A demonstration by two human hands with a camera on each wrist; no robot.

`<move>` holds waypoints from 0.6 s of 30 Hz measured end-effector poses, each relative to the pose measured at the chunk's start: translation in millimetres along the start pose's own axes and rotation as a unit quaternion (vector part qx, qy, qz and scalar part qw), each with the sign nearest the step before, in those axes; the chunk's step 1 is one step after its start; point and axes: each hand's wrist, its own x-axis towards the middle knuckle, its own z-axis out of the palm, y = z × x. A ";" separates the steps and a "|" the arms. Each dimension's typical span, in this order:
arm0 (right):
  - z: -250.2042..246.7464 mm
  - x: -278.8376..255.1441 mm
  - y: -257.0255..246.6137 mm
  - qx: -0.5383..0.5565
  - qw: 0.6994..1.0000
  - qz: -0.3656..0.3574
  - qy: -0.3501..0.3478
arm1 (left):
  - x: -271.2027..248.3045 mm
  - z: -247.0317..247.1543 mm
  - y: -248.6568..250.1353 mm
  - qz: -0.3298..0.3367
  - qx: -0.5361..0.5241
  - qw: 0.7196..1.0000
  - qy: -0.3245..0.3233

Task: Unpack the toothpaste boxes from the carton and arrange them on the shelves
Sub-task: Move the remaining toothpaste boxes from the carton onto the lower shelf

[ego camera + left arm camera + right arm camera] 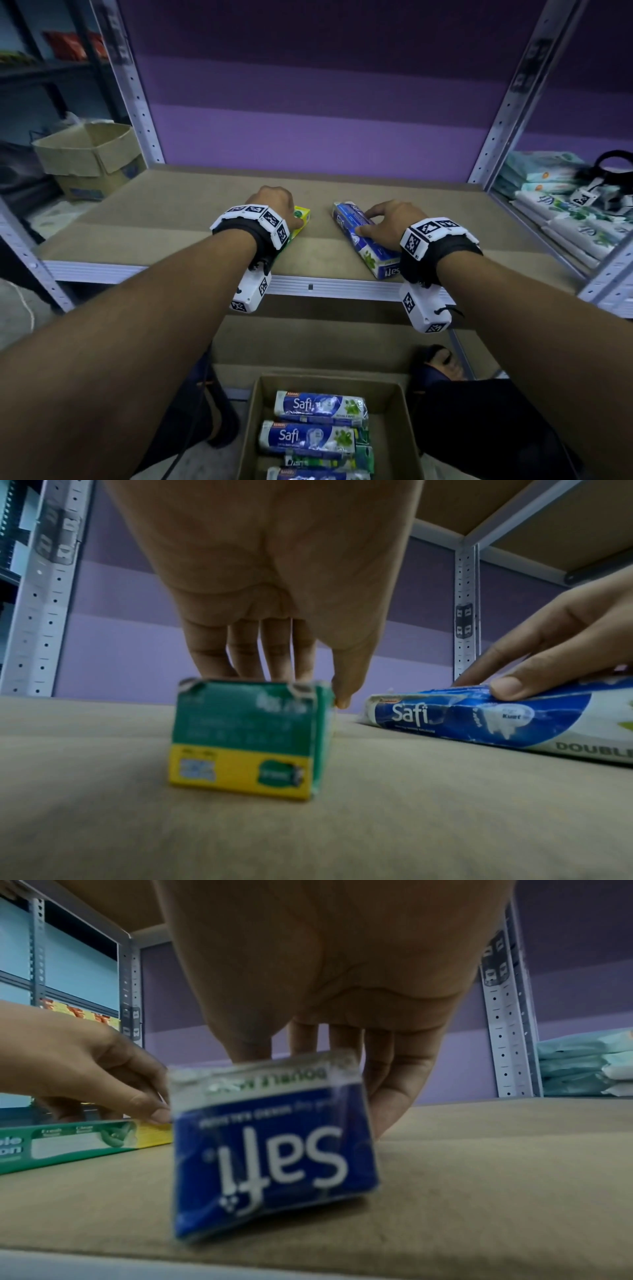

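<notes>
**Two boxes set down on the shelf, one under each hand**

From the head view we see both arms reaching onto the brown shelf [191, 219]. The left hand [274, 202] covers most of the green and yellow box [303, 216]; only the left wrist view shows its end face and the fingers [240, 653] curled over the top with the thumb down the side, gripping it. To the right, well apart from it, lies the blue Safi pack [363, 240], angled toward the shelf's front edge. The right hand [387, 222] grips it, fingers [383, 1074] over the far side and thumb on the near one, which the right wrist view shows from below.

We count two boxes on the shelf and at least four more packs in the carton [407, 428] on the floor below; the lowest is cut off.

The shelf sits in a grey metal rack against a purple wall. An open cardboard box [89, 154] stands at far left, and stacked white packets [561, 212] fill the neighbouring shelf at right.
</notes>
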 end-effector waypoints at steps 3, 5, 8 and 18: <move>-0.3 -5.0 -0.4 -0.012 1.000 -0.001 0.005 | -7.0 0.1 0.1 0.000 0.011 1.000 0.000; -2.1 -9.7 -1.1 -0.017 1.000 -0.004 0.006 | -12.8 -2.0 0.9 0.006 0.022 1.000 -0.006; -7.5 -19.2 -2.7 -0.027 0.999 -0.016 0.005 | -23.8 -7.8 2.1 0.021 0.046 0.999 -0.019; -32.0 -71.9 -8.1 -0.044 0.998 -0.045 0.005 | -78.5 -30.0 10.5 0.079 0.042 0.994 -0.057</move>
